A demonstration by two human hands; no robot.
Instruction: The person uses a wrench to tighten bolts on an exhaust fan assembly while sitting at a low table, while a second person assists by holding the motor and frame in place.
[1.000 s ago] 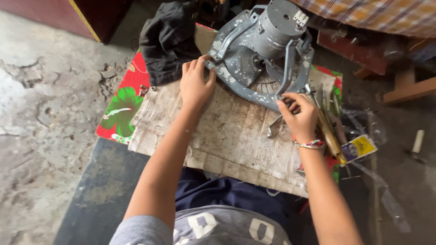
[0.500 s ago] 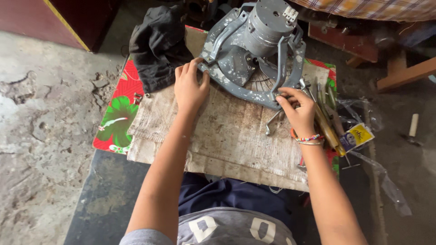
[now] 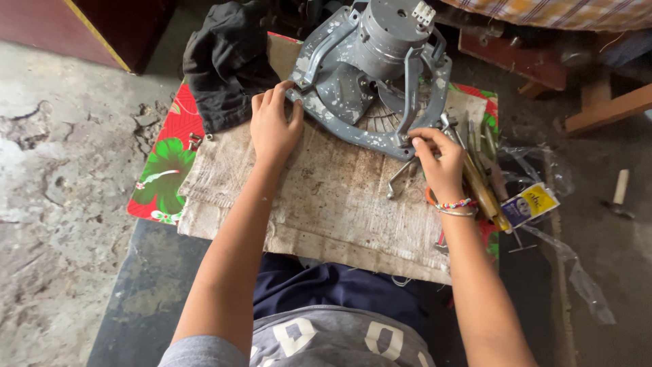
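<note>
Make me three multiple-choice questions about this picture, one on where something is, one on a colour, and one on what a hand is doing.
1. Where is the black cloth lying?
A. left of the motor frame
B. on the person's lap
C. on top of the motor

2. What colour is the motor frame?
A. yellow
B. grey
C. bright green

3. What is the left hand doing?
A. hanging free
B. holding a hammer
C. resting on the frame's edge

Answers: A, the cloth lies at the frame's left side; B, its metal is paint-flecked grey; C, the fingers lie on the rim.

Soft, even daylight, faint shadows, no glare; the middle is sharp, the edges slightly stretched and softer.
</note>
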